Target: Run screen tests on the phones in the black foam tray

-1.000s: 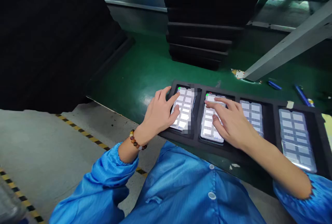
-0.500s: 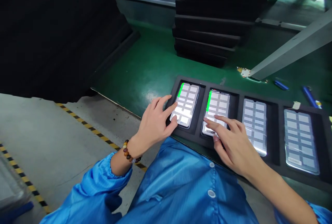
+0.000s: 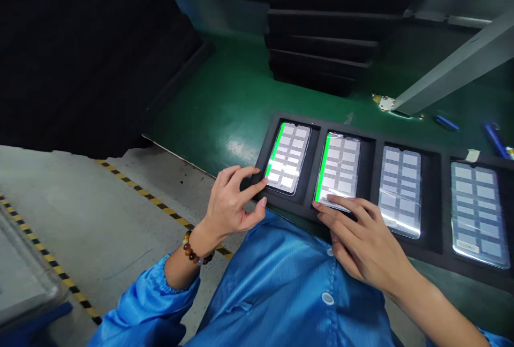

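A black foam tray point(image 3: 369, 138) lies on the green bench and holds several phones with lit grid screens. My left hand point(image 3: 231, 205) is at the near left corner of the tray, its forefinger tip touching the bottom left corner of the first phone point(image 3: 288, 158), fingers apart and holding nothing. My right hand point(image 3: 361, 237) rests at the tray's near edge with outstretched fingertips on the bottom of the second phone point(image 3: 339, 170). Both of these screens show a green strip down their left side. The third phone point(image 3: 400, 190) and fourth phone point(image 3: 477, 213) show only grey grids.
Stacked black foam trays point(image 3: 321, 31) stand at the back of the green bench point(image 3: 225, 106). A grey metal bar point(image 3: 453, 66) slants at the right, with blue pens point(image 3: 447, 122) near it. Grey floor with yellow-black tape point(image 3: 132, 183) lies to the left.
Both hands have slid down the two left phone screens toward me, from the tops to the bottom edges. A green strip has grown down the left side of each of those screens.
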